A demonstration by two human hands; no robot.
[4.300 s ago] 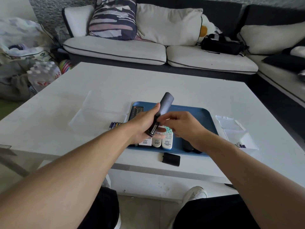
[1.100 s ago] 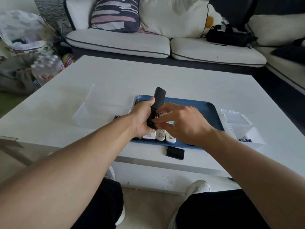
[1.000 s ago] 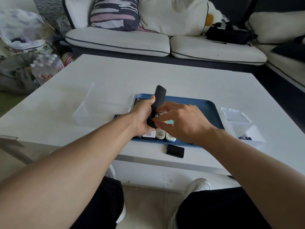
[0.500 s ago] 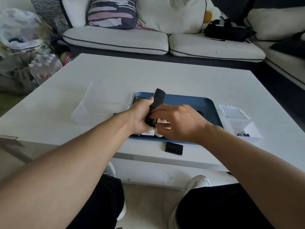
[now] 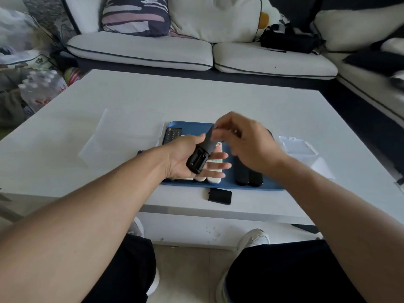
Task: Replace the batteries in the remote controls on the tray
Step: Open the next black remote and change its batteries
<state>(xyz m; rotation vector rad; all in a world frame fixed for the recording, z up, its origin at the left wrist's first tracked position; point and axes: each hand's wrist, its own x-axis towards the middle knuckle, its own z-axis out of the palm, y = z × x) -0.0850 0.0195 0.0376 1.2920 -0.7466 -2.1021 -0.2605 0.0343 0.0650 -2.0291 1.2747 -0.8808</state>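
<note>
With its battery bay open at frame centre, the black remote (image 5: 201, 154) lies in the left hand's (image 5: 192, 159) loose grip; right hand (image 5: 242, 141) blurred, fingers curled, pinch unclear. Next, I'd judge: fresh cells.

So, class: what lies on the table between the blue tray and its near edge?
In the head view, a black battery cover lies on the white table, just before the blue tray.

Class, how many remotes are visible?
7 remotes: one in the left hand; one black at the tray's far left; three white beneath that hand; two black at right. More may be hidden.
</note>
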